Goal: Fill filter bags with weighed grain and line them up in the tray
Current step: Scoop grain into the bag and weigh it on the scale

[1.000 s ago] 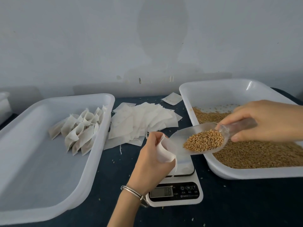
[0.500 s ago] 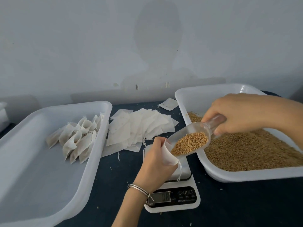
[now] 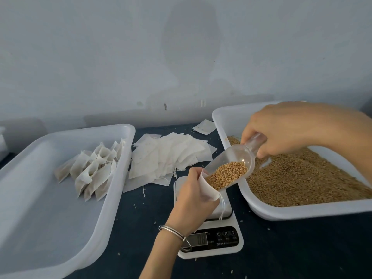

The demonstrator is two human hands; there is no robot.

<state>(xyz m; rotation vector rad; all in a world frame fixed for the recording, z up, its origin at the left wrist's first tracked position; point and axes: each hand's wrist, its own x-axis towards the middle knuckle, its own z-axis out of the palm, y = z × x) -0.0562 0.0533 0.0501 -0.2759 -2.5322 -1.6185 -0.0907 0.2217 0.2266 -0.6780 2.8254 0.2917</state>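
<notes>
Tilting down toward seven o'clock, the clear plastic scoop (image 3: 231, 164) has its lip resting in the open mouth of the filter bag (image 3: 208, 190) — its long axis runs from handle at one o'clock to bag. The right hand (image 3: 289, 127) pinches the handle; the left hand (image 3: 193, 198) curls round the bag above the digital scale (image 3: 211, 236). Filled bags (image 3: 92, 168) lie in the left tray (image 3: 50, 228) at nine o'clock — the left hand is nearer it.

You see a clear glossy plastic scoop (image 3: 237, 158), smooth white plastic trays (image 3: 66, 234), thin matt papery filter bags (image 3: 165, 158), a shiny metal bangle (image 3: 172, 231), and a dark matt counter (image 3: 302, 248).
</notes>
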